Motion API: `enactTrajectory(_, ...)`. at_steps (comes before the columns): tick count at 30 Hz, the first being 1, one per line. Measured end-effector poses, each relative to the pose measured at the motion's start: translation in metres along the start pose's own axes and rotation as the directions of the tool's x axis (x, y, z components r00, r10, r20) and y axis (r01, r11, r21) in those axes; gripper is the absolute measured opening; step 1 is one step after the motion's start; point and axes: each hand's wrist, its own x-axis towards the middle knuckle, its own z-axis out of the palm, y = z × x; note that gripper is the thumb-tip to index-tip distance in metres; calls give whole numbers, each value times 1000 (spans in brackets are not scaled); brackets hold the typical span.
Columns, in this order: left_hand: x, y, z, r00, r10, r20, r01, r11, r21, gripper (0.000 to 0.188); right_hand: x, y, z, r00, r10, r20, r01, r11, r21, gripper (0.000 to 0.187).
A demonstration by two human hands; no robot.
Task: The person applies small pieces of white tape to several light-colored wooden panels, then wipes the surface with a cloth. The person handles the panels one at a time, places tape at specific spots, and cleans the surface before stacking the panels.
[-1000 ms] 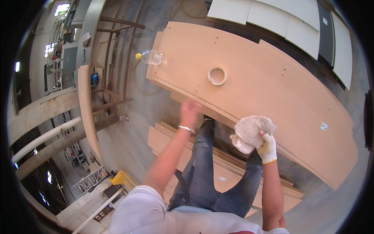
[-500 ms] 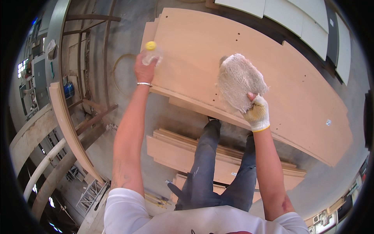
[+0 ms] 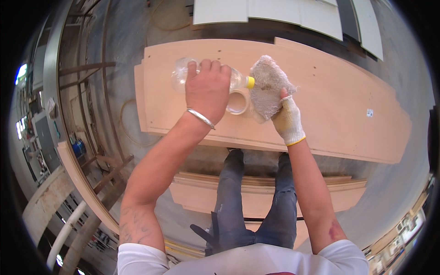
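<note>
A clear plastic bottle (image 3: pixel 238 79) with a yellow cap lies sideways in my left hand (image 3: pixel 208 89), which is wrapped round it from above. Its cap end points right and meets or nearly meets the edge of a fuzzy off-white rag (image 3: pixel 268 87). My right hand (image 3: pixel 288 117), in a knitted glove with the thumb tip bare, grips the rag's lower right edge. Both hands are over a large light-brown board (image 3: pixel 334 110). Between them, on the board, sits a roll of tape (image 3: pixel 237 111), partly covered by my left hand and the bottle.
More boards (image 3: pixel 270 197) are stacked near my legs. White panels (image 3: pixel 275 11) lie beyond the large board. To the left stand a rusty metal frame (image 3: pixel 87 68) and a long wooden strip (image 3: pixel 85 183). A hose (image 3: pixel 126 121) curves on the floor.
My left hand has swung right and tipped the bottle sideways, bringing its cap to the rag. The rag is drawn up narrower, and the tape roll now shows. My view has shifted.
</note>
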Motion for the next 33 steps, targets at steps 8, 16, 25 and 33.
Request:
enactTrajectory(8,18,127,27,999,-23,30,30,965,-259,37,-40,-81,-76,987,-116,110,72,936,343,59)
enactTrajectory(16,33,294,63,983,-41,177,93,951,-294,25,-104,-178,-212,995,-66,-73,83,963,258,59)
enactTrajectory(25,105,357,46,956,143,256,-122,988,-99,11,-78,-201,-290,961,-40,-273,-57,939,-339,62)
enactTrajectory(33,104,375,28,941,118,316,-94,992,-89,21,-68,-223,-282,999,-47,2,44,947,317,62)
